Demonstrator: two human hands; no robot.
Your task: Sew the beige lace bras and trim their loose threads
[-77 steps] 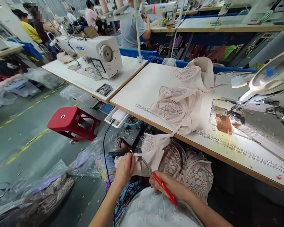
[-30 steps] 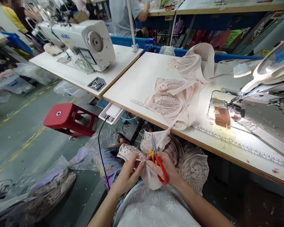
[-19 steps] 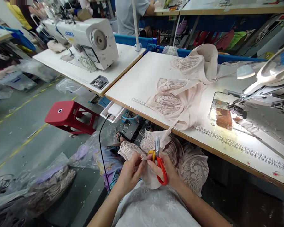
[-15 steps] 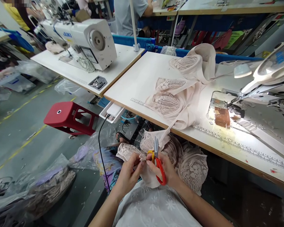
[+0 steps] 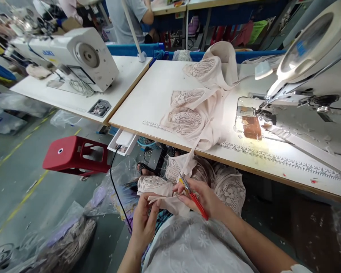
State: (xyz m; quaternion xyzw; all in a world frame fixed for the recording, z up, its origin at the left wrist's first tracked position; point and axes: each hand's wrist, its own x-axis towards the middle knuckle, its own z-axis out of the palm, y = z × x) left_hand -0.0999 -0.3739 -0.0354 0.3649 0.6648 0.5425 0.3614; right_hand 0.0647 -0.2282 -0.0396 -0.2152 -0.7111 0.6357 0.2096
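Note:
Above my lap, my left hand (image 5: 147,217) pinches the edge of a pale pink lace bra (image 5: 174,204). Scissors (image 5: 198,204) with red and yellow handles rest in my right hand (image 5: 206,197), their blades pointing up and to the left. Fingers of that hand also touch the bra fabric, a short way right of my left fingers. More lace cups (image 5: 230,187) hang below the table edge. A pale strap runs up from them to the joined lace bras (image 5: 187,119) lying on the white table.
A lit sewing machine (image 5: 304,98) with a magnifier (image 5: 307,41) stands on the table (image 5: 142,94) at right. Another sewing machine (image 5: 74,57) is at left. A red stool (image 5: 74,153) and plastic-bagged fabric (image 5: 71,239) are on the floor. A person (image 5: 125,22) sits beyond.
My hands have moved apart, stretching a strip of fabric between them. The scissors have tilted further left in my right hand. The camera view has shifted to the right.

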